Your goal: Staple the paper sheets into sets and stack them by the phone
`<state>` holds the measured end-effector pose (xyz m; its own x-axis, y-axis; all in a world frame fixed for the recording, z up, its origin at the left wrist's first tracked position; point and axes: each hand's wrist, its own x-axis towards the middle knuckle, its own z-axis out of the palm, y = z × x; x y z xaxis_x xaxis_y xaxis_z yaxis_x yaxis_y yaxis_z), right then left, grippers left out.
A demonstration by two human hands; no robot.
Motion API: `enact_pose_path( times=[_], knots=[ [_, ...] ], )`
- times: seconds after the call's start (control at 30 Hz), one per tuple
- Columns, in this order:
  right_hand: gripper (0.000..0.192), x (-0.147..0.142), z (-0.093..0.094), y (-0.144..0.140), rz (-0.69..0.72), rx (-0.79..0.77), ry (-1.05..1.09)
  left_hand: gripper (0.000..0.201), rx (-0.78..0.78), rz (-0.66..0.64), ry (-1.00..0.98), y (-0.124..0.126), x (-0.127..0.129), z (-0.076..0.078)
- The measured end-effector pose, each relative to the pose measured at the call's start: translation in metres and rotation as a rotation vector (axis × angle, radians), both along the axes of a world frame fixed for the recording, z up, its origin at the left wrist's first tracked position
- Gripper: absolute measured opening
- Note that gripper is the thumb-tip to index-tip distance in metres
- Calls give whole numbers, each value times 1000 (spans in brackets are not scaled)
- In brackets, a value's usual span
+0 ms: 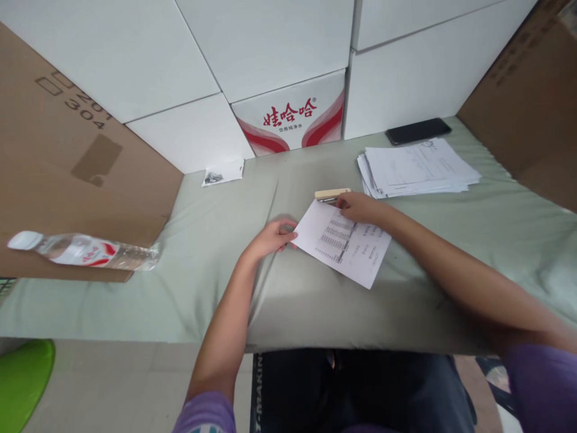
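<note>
Two hands at a printed sheet (336, 246) and a stapler (325, 195) on a cloth-covered table (216, 288).
The stapler lies along the sheet's far edge, its right end hidden by the right hand (360, 208); those fingers curl down over stapler and paper, and I cannot tell which they grip. The right wrist and forearm slant in from the lower right, covering the sheet's far right corner; the print is too small to read. The left hand (271, 238) pinches the sheet's left corner between thumb and fingers, its forearm rising from the bottom edge, where the purple sleeve (207, 412) is cut off.
</note>
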<state>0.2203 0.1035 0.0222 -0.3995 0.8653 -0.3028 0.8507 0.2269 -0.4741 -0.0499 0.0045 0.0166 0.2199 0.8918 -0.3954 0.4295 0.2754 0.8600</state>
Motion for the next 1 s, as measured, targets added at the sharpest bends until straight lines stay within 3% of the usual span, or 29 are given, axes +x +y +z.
enact_pose_path(
  times=[0.23, 0.43, 0.57, 0.67, 0.8, 1.0],
  knots=[
    [14, 3, 20, -11, -15, 104, -160, 32, -11, 44, 4, -1, 5, 1],
    [28, 3, 60, -27, -182, 248, -220, 27, 8, 54, -10, 1, 6, -5],
    [26, -8, 69, -9, -190, 333, -184, 27, 19, 59, -24, 2, 6, -8],
    [26, -30, 58, 19, -181, 414, -111, 27, 20, 71, -30, 3, 7, -9],
    [30, -62, 24, 50, -208, 425, 3, 24, 18, 90, -18, 5, 9, -8],
    [30, -79, -11, 59, -254, 314, 4, 26, 19, 81, -25, 5, 7, -11]
  ],
)
